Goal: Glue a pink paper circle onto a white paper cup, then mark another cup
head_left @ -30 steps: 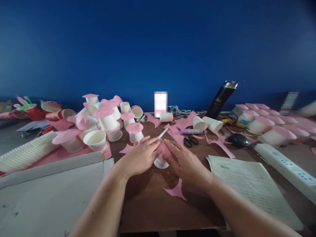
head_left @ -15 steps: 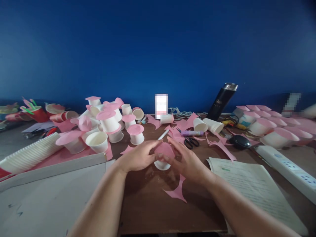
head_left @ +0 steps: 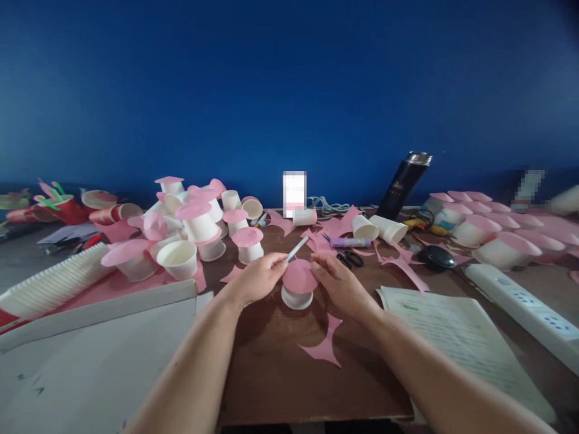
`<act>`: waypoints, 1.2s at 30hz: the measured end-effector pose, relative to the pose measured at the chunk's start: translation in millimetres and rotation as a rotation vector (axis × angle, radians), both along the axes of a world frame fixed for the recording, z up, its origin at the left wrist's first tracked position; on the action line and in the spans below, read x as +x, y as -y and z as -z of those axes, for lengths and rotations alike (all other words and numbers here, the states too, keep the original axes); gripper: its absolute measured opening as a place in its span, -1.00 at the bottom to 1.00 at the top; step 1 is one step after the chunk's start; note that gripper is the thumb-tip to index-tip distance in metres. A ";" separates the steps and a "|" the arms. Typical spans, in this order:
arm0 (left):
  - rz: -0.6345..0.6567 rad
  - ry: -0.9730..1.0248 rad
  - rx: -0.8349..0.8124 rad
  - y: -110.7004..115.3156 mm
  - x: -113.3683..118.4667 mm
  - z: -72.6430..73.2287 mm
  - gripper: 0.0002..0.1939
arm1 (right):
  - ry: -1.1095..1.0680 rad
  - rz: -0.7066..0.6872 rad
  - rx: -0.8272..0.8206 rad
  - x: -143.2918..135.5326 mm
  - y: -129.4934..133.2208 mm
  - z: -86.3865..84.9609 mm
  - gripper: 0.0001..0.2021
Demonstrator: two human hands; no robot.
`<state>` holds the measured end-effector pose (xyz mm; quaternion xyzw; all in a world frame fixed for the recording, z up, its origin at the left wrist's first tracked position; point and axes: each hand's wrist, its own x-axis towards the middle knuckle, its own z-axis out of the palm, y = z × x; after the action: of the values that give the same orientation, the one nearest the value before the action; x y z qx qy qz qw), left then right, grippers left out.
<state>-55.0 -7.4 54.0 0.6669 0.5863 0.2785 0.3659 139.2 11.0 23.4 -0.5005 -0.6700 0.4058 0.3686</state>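
Observation:
In the middle of the table a white paper cup [head_left: 297, 299] stands upside down. A round pink paper disc [head_left: 300, 276] lies over its base and overhangs it. My left hand [head_left: 259, 278] has thumb and fingertips drawn together at the disc's left edge. From the other side, the fingers and thumb of my right hand [head_left: 340, 282] close on the right edge. A white pen-like stick [head_left: 297, 248] extends behind the disc, its near end beside my left fingertips. Black-handled scissors [head_left: 351, 259] lie beyond my right hand, next to a purple marker-like tube [head_left: 349, 242].
Disc-topped cups [head_left: 199, 222] crowd the left, near a stack of nested cups [head_left: 58, 280]. More stand at right [head_left: 506, 248]. A pink scrap [head_left: 326, 345] lies in front. Around are a power strip [head_left: 529, 304], written paper sheets [head_left: 456, 337], a mouse [head_left: 436, 257] and a leaning black flask [head_left: 402, 185].
My thumbs have come off the top of the disc, and my hands have drawn apart to its two edges. More of the disc shows now. The cup stays in place.

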 end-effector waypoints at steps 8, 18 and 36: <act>0.030 -0.071 -0.020 0.9 -0.3 -3.7 -0.53 | 0.010 0.023 -0.025 -1.9 0.0 -2.3 -0.70; 0.052 -0.071 -0.046 -1.3 -3.8 0.6 -0.51 | -0.068 0.030 -0.043 -1.6 -4.8 8.9 -0.65; 0.007 -0.073 -0.059 -2.4 4.1 7.2 -0.40 | -0.066 0.023 0.040 -6.4 -6.1 12.3 -0.60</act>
<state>-50.8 -5.0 46.7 0.6676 0.6049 0.2352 0.3647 132.8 17.1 11.1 -0.4871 -0.6596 0.4043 0.4052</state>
